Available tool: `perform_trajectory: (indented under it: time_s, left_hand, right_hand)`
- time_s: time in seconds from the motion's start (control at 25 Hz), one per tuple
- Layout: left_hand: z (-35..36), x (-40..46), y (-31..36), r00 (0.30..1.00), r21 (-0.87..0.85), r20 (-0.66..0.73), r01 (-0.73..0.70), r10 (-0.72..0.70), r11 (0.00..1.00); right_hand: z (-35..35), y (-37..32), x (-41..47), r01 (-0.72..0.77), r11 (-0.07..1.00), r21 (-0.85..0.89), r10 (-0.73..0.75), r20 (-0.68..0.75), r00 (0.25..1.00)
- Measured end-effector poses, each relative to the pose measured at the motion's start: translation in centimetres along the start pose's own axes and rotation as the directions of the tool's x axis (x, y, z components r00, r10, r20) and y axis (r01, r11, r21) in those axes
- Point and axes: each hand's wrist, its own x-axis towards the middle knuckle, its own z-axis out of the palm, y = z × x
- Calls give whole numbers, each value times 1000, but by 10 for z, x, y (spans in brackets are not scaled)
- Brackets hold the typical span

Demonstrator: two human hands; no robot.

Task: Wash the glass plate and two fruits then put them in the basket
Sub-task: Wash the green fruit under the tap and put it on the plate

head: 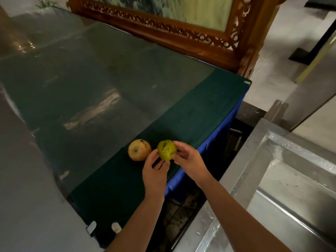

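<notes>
A green fruit point(166, 149) with dark blemishes is held between both hands just above the right edge of the green glass-topped table point(190, 113). My left hand point(156, 171) grips it from below and from the left. My right hand point(188, 158) pinches it from the right. A yellow-brown fruit point(139, 150) with dark spots rests on the table just left of the green one, apart from both hands. No glass plate or basket is in view.
A wet steel sink point(283, 179) lies to the right, across a dark gap from the table. A carved wooden frame point(181, 35) stands at the table's far edge. A blue cloth point(218, 135) hangs down the table's right side.
</notes>
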Motion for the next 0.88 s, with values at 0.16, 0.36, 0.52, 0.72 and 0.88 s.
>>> perform_trajectory:
  time_s: [0.16, 0.36, 0.52, 0.72, 0.88]
  left_hand:
    - [18, -19, 3, 995, 46, 1, -95, 95, 994]
    - [72, -67, -7, 979, 73, 190, -87, 71, 994]
    - [135, -125, -31, 844, 56, 534, 33, -58, 998]
    - [198, -182, -77, 577, 10, 773, 404, -263, 915]
    - [225, -211, -107, 548, -18, 779, 507, -306, 862]
  right_hand:
    - [-22, 1, -22, 14, 982, 186, 13, -140, 990]
    - [-93, 8, -88, 77, 938, 339, 14, -257, 966]
    - [-173, 23, -162, 108, 928, 357, 36, -374, 927]
    - [-258, 54, -241, 2, 958, 286, 135, -459, 878]
    - [-316, 88, -266, 11, 819, 574, 391, -572, 721]
